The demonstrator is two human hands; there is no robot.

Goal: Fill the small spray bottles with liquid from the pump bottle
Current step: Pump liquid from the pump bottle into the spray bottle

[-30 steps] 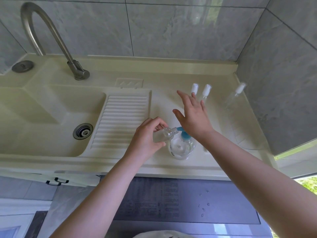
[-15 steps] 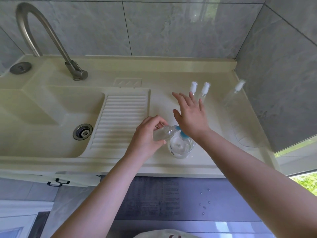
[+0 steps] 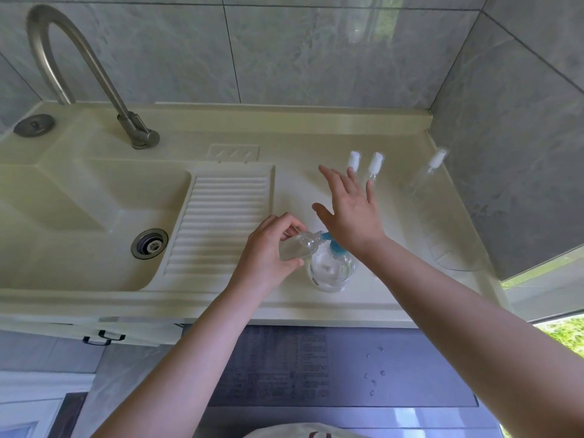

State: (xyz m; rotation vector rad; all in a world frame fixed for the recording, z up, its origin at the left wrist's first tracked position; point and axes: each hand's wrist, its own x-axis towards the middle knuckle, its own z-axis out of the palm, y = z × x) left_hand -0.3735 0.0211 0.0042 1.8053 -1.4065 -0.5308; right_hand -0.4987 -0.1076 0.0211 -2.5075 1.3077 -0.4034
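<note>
We look down on a pale cream moulded counter with a sink basin on its left and a ribbed draining board in the middle. Our left hand grips a small clear uncapped spray bottle, its fingers curled round it, tilting its open neck against the blue spout of a round clear pump bottle, which stands near the front edge. Our right hand rests its heel on the blue pump head, its fingers straight and spread, holding nothing.

Filling seems under way; we cannot tell how much liquid the held bottle has. Farther back stand two small clear spray bottles with white caps, side by side, and a third white-capped clear spray bottle near the right wall. Whether those are filled is not visible, so they may remain to be done.

For room: the pump bottle sits close to the counter's near edge, so a hard push could shift it forward. Bare surface lies between the hands and the capped bottles; the tiled wall closes in on the right.
</note>
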